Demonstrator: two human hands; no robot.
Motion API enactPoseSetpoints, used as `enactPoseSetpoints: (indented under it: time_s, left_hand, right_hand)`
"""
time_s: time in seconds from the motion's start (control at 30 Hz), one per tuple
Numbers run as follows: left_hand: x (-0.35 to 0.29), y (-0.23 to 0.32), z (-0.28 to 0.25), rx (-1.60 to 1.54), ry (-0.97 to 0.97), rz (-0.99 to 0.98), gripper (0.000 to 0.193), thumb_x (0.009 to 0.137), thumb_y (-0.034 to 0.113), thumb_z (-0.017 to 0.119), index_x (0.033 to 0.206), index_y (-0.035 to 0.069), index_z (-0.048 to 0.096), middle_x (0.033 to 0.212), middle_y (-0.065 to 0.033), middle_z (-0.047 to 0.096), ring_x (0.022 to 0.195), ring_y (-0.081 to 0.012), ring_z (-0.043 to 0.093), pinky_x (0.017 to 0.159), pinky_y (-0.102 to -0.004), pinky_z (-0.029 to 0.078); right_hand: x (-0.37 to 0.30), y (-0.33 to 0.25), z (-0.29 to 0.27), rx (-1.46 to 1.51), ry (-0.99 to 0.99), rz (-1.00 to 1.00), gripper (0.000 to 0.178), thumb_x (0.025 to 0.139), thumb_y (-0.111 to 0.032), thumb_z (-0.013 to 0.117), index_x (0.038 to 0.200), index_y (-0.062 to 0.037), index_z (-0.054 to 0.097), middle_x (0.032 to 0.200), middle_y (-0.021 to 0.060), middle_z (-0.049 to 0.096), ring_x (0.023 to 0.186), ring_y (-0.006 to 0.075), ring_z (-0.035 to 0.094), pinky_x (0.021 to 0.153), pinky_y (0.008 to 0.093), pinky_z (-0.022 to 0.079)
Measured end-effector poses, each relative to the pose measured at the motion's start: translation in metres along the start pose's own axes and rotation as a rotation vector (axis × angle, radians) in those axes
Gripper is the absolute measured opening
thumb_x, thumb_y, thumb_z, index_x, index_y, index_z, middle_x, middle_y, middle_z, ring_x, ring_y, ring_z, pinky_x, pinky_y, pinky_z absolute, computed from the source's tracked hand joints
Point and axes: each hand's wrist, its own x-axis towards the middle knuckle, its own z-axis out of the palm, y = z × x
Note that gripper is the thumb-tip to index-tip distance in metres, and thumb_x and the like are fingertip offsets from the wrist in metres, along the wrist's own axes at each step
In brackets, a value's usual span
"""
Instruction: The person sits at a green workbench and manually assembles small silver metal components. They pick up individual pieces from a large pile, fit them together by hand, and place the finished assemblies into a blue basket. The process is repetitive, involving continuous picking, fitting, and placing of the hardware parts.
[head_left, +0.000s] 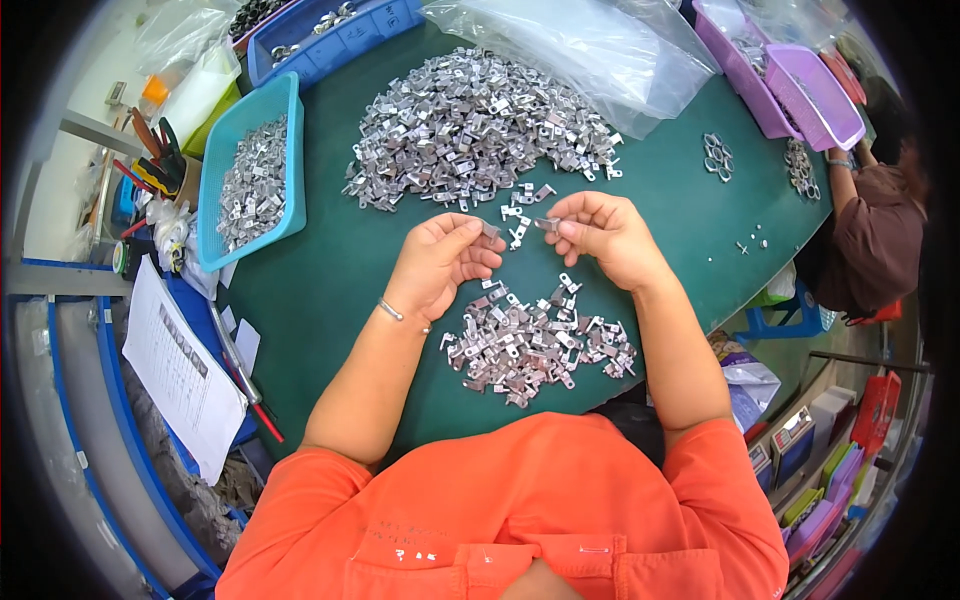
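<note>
Between thumb and fingers, my left hand [445, 255] pinches a small bent metal bracket [490, 230]. A similar metal bracket [547, 224] is gripped at the fingertips of my right hand [605, 235]. Both hands hover over the green table, a short gap apart. Beyond them lies a large heap of small silvery brackets [470, 125], with a few loose brackets [518, 212] trailing from its near edge. Closer to me, below my hands, is a smaller pile of the same brackets [530, 345].
A turquoise basket [297, 160] of brackets stands left, a blue bin [345, 45] behind it. Clear plastic bags [590, 50] and purple trays [815, 95] are at the far side. Papers [180, 370] hang over the left edge. A person in brown [880, 240] sits at the right.
</note>
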Motion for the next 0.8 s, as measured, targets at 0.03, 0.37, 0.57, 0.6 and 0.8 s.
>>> enactPoseSetpoints:
  time_s: [0.03,0.37,0.57,0.6,0.8]
  left_hand:
    - [-0.001,0.0,0.0,-0.036,-0.018,-0.013,0.015,0.094,0.013,0.054,0.095,-0.001,0.058,0.088,-0.0149,0.067,0.068,-0.0159,0.067,0.058,-0.0234,0.055]
    - [-0.021,0.018,0.019,1.005,-0.148,0.165,0.012,0.079,0.007,0.071,0.087,0.002,0.063,0.081,-0.0011,0.056,0.064,-0.0101,0.055,0.059,-0.0249,0.047]
    - [0.012,-0.016,0.019,1.29,-0.003,0.806,0.021,0.073,0.001,0.072,0.092,0.005,0.062,0.087,-0.0073,0.055,0.072,-0.021,0.059,0.065,-0.0302,0.05]
    - [0.014,-0.017,0.017,1.283,0.014,0.835,0.02,0.074,0.0,0.07,0.092,0.003,0.062,0.085,-0.0066,0.058,0.071,-0.0188,0.061,0.064,-0.029,0.051]
    - [0.001,0.001,0.016,0.286,0.059,0.135,0.011,0.085,-0.001,0.061,0.096,0.0,0.06,0.084,-0.0056,0.064,0.072,-0.0116,0.063,0.063,-0.0238,0.051]
  right_hand:
    - [-0.001,-0.002,-0.002,0.012,-0.049,0.004,0.013,0.087,0.001,0.058,0.099,0.0039,0.063,0.085,0.0091,0.067,0.072,0.0117,0.062,0.061,0.024,0.051]
    - [0.01,0.009,0.019,-1.059,0.111,-0.599,0.022,0.072,0.0,0.066,0.093,-0.0074,0.066,0.084,0.0067,0.056,0.085,0.0275,0.056,0.074,0.0366,0.048]
    - [0.006,0.01,0.004,-0.883,0.064,-0.518,0.015,0.075,0.0,0.067,0.089,-0.0042,0.064,0.085,0.0058,0.06,0.08,0.0211,0.06,0.07,0.0327,0.049]
    - [0.002,0.009,0.001,-0.658,0.027,-0.379,0.012,0.077,0.001,0.066,0.088,-0.0034,0.064,0.086,0.0055,0.062,0.08,0.0184,0.061,0.069,0.0307,0.05]
    - [0.002,-0.012,-0.003,-0.579,-0.11,-0.289,0.013,0.079,0.004,0.063,0.09,-0.0012,0.068,0.086,0.009,0.067,0.082,0.0196,0.064,0.073,0.0297,0.051]
